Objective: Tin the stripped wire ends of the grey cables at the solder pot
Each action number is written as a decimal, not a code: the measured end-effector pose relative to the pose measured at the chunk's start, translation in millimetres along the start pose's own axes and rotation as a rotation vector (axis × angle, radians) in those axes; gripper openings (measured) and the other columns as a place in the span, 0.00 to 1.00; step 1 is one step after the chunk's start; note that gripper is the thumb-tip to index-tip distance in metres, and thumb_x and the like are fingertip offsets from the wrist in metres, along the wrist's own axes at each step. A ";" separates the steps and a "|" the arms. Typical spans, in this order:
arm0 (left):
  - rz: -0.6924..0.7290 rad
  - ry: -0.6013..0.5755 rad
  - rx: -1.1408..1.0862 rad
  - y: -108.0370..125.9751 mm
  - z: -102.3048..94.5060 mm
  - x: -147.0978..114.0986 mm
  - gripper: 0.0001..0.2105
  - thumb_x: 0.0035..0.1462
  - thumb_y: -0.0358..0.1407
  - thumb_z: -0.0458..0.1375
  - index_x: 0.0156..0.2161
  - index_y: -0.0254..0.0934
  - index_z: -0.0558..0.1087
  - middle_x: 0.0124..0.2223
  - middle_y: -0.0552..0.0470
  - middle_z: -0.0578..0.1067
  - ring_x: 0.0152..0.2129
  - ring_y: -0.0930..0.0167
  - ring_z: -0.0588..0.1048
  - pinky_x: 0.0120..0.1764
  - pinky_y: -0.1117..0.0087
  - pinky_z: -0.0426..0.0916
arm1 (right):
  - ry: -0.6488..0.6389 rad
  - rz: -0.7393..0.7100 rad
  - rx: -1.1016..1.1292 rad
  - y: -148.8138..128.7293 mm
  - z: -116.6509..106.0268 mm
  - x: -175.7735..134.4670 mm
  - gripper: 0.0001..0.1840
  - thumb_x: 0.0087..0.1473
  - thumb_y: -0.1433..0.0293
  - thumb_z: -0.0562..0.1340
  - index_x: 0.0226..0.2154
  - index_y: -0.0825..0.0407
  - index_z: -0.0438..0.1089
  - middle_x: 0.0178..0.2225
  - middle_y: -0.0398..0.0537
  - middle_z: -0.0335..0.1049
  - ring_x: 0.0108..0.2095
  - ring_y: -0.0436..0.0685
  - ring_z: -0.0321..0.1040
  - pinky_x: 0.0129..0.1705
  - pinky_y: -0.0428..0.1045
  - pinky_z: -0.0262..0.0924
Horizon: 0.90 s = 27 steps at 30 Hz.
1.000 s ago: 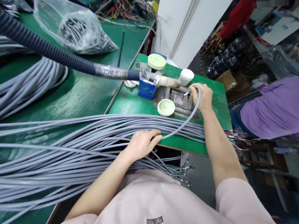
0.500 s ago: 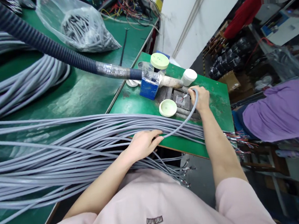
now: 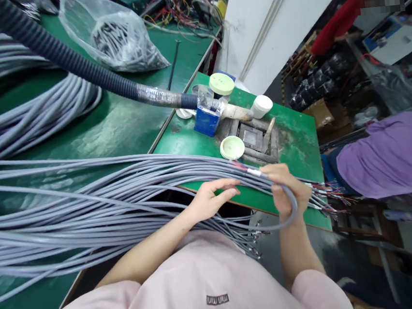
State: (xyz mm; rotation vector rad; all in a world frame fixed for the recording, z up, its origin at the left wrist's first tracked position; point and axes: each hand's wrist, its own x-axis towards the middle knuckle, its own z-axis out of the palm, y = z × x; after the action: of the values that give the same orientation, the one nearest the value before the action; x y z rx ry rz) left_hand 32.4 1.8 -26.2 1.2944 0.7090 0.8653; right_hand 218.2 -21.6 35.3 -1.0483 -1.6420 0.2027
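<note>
Now the right hand (image 3: 286,190) grips a looped grey cable (image 3: 294,209) by its stripped end, likely returning it; beside it, the left hand (image 3: 210,200) rests open-fingered on the cable bundle (image 3: 104,198), so the next move probably calls for picking another.

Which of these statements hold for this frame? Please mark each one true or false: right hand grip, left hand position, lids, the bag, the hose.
1. The right hand grips a grey cable bent into a loop. True.
2. The left hand rests on the metal tray. False: it lies at the bundle of grey cables, near the bench edge; the metal tray is farther away and untouched.
3. A pale green lid lies on the small green table beside the tray. True.
4. The clear plastic bag sits on the floor. False: it lies on the large green bench.
5. A dark corrugated hose runs across the bench to a blue block. True.
</note>
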 end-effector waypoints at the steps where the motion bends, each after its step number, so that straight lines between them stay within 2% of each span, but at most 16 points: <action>1: 0.001 -0.004 -0.098 -1.5 5.9 0.1 0.18 0.55 0.43 0.61 0.46 0.32 0.76 0.38 0.45 0.81 0.36 0.66 0.79 0.45 0.66 0.72 | 0.021 -0.004 0.033 -2.2 3.8 -13.1 0.09 0.56 0.59 0.60 0.36 0.42 0.73 0.35 0.48 0.77 0.35 0.63 0.73 0.38 0.63 0.66; 5: -0.035 -0.027 -0.383 -1.9 23.0 -1.1 0.16 0.49 0.45 0.66 0.37 0.32 0.79 0.39 0.45 0.80 0.34 0.67 0.78 0.42 0.66 0.72 | 0.005 0.077 0.149 -0.2 10.4 -54.5 0.09 0.55 0.63 0.60 0.40 0.37 0.73 0.37 0.46 0.78 0.36 0.63 0.73 0.38 0.65 0.65; 10: -0.128 -0.008 -0.523 6.1 30.6 -6.1 0.20 0.44 0.46 0.68 0.38 0.33 0.80 0.31 0.48 0.80 0.30 0.69 0.78 0.41 0.65 0.73 | -0.050 0.142 0.206 -3.0 8.3 -78.7 0.15 0.55 0.66 0.61 0.44 0.33 0.72 0.42 0.46 0.77 0.40 0.64 0.72 0.41 0.66 0.64; 16: -0.111 0.020 -0.462 6.8 31.2 -13.3 0.18 0.43 0.49 0.68 0.28 0.32 0.79 0.30 0.48 0.79 0.28 0.71 0.76 0.41 0.67 0.71 | -0.075 0.161 0.259 -10.7 11.5 -89.0 0.17 0.55 0.67 0.60 0.46 0.33 0.71 0.43 0.46 0.76 0.42 0.64 0.71 0.41 0.65 0.64; 21: -0.094 -0.013 -0.414 6.2 30.8 -18.6 0.19 0.45 0.50 0.66 0.30 0.32 0.79 0.29 0.48 0.79 0.28 0.71 0.75 0.41 0.67 0.71 | -0.094 0.175 0.317 -13.1 9.7 -96.2 0.18 0.54 0.69 0.61 0.46 0.34 0.71 0.43 0.46 0.76 0.43 0.64 0.71 0.42 0.64 0.64; 27: -0.072 -0.060 -0.361 6.6 30.0 -18.9 0.19 0.47 0.50 0.65 0.26 0.32 0.78 0.30 0.47 0.78 0.31 0.68 0.76 0.43 0.65 0.70 | -0.048 0.240 0.350 -9.4 10.7 -105.6 0.10 0.54 0.63 0.61 0.40 0.37 0.73 0.41 0.47 0.76 0.40 0.64 0.72 0.40 0.64 0.65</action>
State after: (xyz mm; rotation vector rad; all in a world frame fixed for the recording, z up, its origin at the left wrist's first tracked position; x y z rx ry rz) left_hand 47.2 -29.4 -15.6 0.9619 0.5199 0.8472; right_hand 202.4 -98.6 -36.8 -0.9717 -1.4527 0.6545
